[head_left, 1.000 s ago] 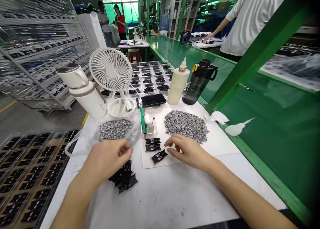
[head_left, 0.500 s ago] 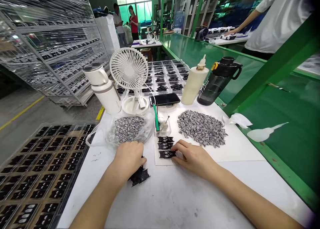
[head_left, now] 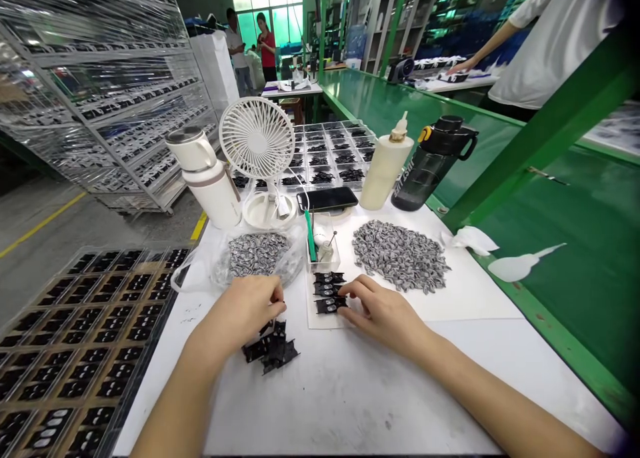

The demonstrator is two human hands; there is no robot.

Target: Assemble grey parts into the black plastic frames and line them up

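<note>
The left hand hovers just over a heap of small black pieces on a white surface. The right hand touches the lowest of three black pieces on a paper sheet, near a heap of silver-grey pieces.

Both arms are bare up to the bottom edge of the view: the left forearm and right forearm are slim and smooth, tapering to narrow wrists — the left hand and right hand are small, with long, slender fingers.
</note>
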